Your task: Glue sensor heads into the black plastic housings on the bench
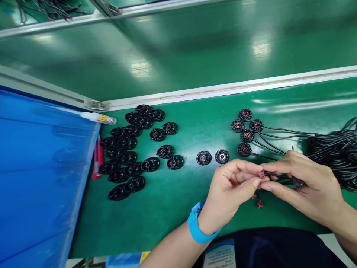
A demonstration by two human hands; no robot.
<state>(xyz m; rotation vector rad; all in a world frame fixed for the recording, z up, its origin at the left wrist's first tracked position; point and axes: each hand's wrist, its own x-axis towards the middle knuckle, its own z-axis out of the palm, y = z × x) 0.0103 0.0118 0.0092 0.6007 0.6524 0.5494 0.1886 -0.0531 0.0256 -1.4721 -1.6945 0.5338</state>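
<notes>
My left hand (pixel 231 190), wearing a blue wristband, pinches a small red copper-wound coil (pixel 261 174) between thumb and fingertips. My right hand (pixel 306 184) is closed around the black cable (pixel 275 175) that leads from this coil, its thumb and index fingertips meeting the left ones. A dark rounded end (pixel 299 182) of something shows in the right palm; its kind is hidden. Below the hands another red coil (pixel 260 204) hangs or lies on a thin lead. Two black round housings (pixel 203 158) with metal centres lie left of my hands.
Several black housings (pixel 128 141) cluster on the green bench at left. Several housings fitted with coils and cables (pixel 247 135) lie beyond my hands. A heap of black cable (pixel 334 149) is at right. A white bottle (pixel 99 118), red tool (pixel 97 158) and blue bin wall (pixel 41 167) border the left.
</notes>
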